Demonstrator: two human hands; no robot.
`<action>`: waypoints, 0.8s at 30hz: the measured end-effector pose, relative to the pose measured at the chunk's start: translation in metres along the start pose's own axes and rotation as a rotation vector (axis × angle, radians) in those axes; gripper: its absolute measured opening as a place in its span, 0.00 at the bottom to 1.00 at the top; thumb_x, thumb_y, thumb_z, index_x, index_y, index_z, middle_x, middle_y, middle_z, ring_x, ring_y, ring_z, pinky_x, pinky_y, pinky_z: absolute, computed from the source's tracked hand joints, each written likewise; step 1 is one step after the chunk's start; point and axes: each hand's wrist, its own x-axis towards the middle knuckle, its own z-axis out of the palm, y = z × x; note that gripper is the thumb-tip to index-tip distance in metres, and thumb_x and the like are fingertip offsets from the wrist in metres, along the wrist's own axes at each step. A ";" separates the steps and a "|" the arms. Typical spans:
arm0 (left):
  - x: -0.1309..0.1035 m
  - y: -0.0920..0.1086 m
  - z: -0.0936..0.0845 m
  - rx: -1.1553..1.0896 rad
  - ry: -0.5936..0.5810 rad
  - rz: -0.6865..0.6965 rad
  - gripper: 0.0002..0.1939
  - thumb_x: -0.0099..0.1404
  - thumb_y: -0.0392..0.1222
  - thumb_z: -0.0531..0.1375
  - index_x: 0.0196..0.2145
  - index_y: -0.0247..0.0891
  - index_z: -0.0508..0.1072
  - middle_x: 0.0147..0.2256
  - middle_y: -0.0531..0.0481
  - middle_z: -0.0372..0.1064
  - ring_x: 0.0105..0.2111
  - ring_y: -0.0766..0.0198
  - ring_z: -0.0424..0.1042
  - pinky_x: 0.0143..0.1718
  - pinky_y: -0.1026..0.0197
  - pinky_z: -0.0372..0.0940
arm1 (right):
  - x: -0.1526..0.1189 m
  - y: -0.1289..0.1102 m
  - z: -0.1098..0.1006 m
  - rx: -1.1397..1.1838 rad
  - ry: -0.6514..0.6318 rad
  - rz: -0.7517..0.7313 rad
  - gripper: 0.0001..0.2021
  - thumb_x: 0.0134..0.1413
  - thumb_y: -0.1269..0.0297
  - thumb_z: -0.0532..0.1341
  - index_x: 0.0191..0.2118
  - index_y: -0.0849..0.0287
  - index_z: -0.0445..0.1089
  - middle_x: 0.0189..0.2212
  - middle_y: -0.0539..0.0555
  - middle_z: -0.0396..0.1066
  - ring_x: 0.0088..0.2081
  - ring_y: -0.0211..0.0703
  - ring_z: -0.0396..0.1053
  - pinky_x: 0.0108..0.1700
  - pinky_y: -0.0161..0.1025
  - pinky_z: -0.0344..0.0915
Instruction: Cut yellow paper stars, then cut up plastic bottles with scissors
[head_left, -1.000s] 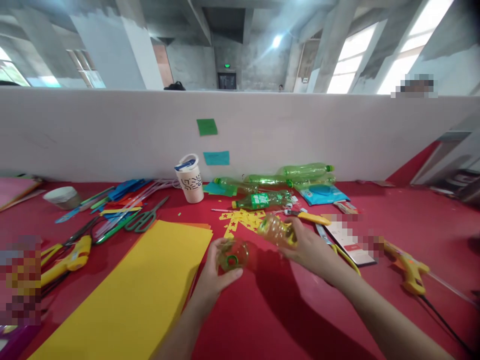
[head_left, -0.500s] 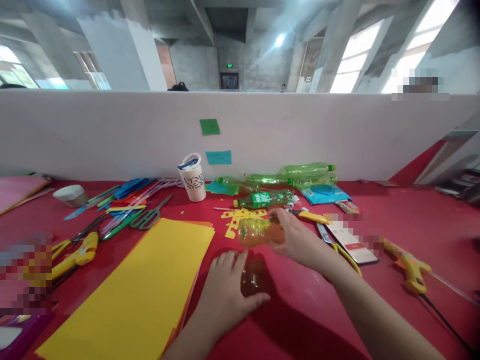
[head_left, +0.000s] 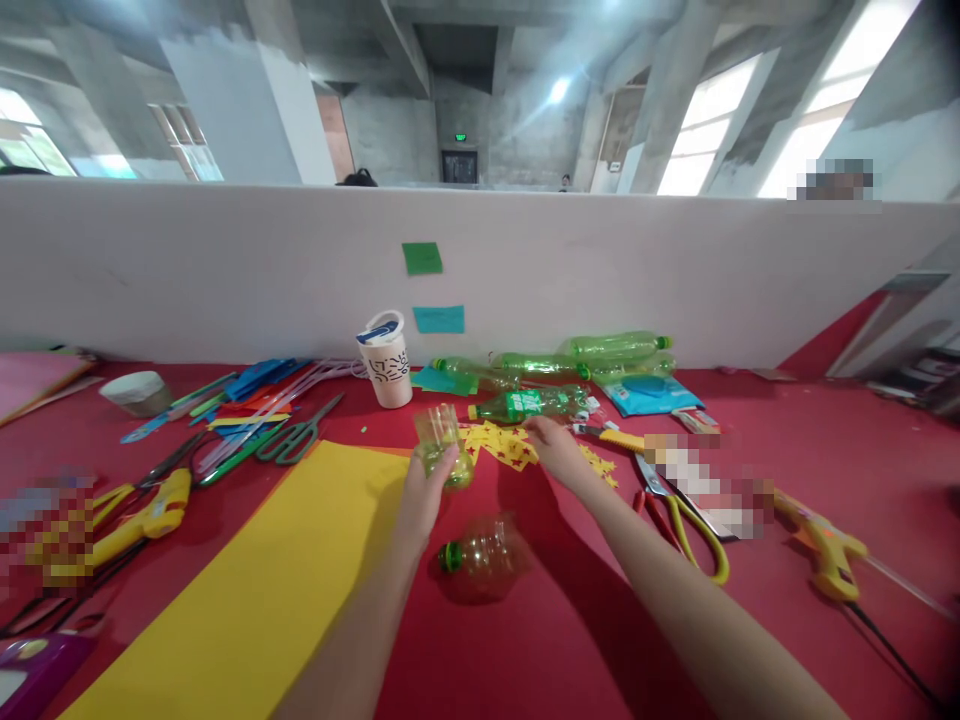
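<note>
Near the middle of the frame, the left hand [head_left: 426, 492] grips a clear, greenish cut bottle piece [head_left: 441, 437], thumb and fingers closed on its side, just above the table [head_left: 450, 665]. The right hand [head_left: 556, 455] reaches over the yellow star cut-outs [head_left: 502, 445], its fingers bent close to the green labelled bottle [head_left: 523, 404]; whether they pinch anything I cannot tell. Below the two hands, in the lower middle of the frame, a capped bottle top [head_left: 484, 558] lies on its side, its green cap pointing left, touched by neither hand.

The step in hand looks like holding one cut piece aside while the right hand works among the small papers. The next move seems to call for a light hold on the thin plastic and a careful fingertip pinch near the loose stars.
</note>
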 end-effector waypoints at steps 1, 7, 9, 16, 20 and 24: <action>0.008 0.000 0.002 -0.091 -0.058 -0.033 0.21 0.57 0.51 0.60 0.47 0.42 0.67 0.45 0.47 0.70 0.48 0.54 0.66 0.50 0.56 0.57 | 0.003 0.008 0.010 -0.035 -0.008 -0.021 0.12 0.60 0.63 0.56 0.48 0.60 0.65 0.46 0.56 0.67 0.42 0.44 0.68 0.43 0.47 0.67; 0.047 0.004 0.024 -0.255 -0.138 -0.191 0.16 0.52 0.45 0.65 0.39 0.37 0.73 0.42 0.46 0.74 0.51 0.56 0.65 0.52 0.59 0.55 | 0.003 0.017 0.044 -0.213 0.026 -0.099 0.14 0.59 0.63 0.57 0.50 0.60 0.64 0.49 0.56 0.65 0.45 0.47 0.67 0.45 0.49 0.66; 0.049 0.004 0.026 -0.260 -0.185 -0.232 0.16 0.53 0.46 0.64 0.37 0.34 0.74 0.37 0.44 0.75 0.47 0.54 0.69 0.50 0.57 0.58 | -0.002 0.012 0.048 -0.249 0.035 -0.114 0.15 0.59 0.62 0.57 0.51 0.60 0.63 0.50 0.57 0.64 0.47 0.48 0.66 0.47 0.51 0.64; 0.046 0.008 0.020 -0.500 -0.363 -0.373 0.14 0.60 0.46 0.57 0.37 0.31 0.73 0.34 0.45 0.76 0.35 0.60 0.74 0.41 0.61 0.66 | -0.016 -0.011 0.066 -0.311 0.038 -0.115 0.38 0.47 0.45 0.61 0.58 0.67 0.55 0.49 0.67 0.62 0.52 0.60 0.58 0.53 0.54 0.56; 0.049 0.008 0.019 -0.528 -0.405 -0.449 0.14 0.61 0.46 0.56 0.37 0.31 0.73 0.33 0.44 0.76 0.33 0.61 0.74 0.38 0.62 0.67 | -0.008 -0.016 0.069 -0.308 -0.033 -0.148 0.19 0.57 0.55 0.57 0.51 0.60 0.63 0.48 0.60 0.65 0.47 0.51 0.64 0.48 0.52 0.62; 0.046 0.007 0.015 -0.496 -0.410 -0.451 0.15 0.61 0.47 0.57 0.38 0.31 0.72 0.34 0.43 0.75 0.34 0.61 0.74 0.39 0.61 0.67 | 0.003 -0.016 0.063 -0.230 -0.085 -0.197 0.11 0.61 0.63 0.55 0.48 0.57 0.66 0.48 0.56 0.66 0.43 0.44 0.68 0.44 0.45 0.67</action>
